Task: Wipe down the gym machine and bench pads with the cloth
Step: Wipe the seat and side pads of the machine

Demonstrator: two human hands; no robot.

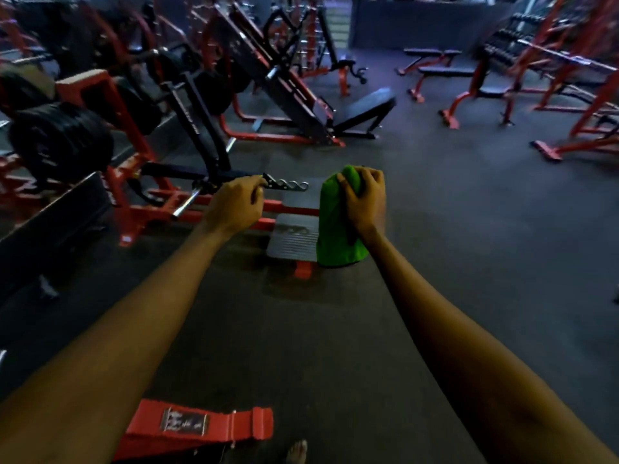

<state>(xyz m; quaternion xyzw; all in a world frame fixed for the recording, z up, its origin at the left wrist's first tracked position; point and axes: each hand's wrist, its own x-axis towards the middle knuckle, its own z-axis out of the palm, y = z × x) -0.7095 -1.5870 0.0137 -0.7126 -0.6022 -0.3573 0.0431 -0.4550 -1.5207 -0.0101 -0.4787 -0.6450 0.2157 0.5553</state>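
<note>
My right hand (363, 199) grips the top of a bright green cloth (335, 229), which hangs down in front of me. My left hand (236, 204) is stretched out beside it, fingers curled at the end of a black notched metal bracket (288, 185) on a red-framed plate-loaded machine (134, 182). Whether the fingers hold the bracket is unclear. A grey ribbed footplate (293, 237) of the machine lies on the floor under my hands. A black bench pad (366, 107) on a leg-press machine stands further back.
Stacked black weight plates (60, 139) load the machine at the left. Flat benches (445, 70) and red racks (576, 72) stand at the back right. A red frame foot (201, 426) and a bare foot (296, 452) are at the bottom. Dark rubber floor (452, 212) spreads to the right.
</note>
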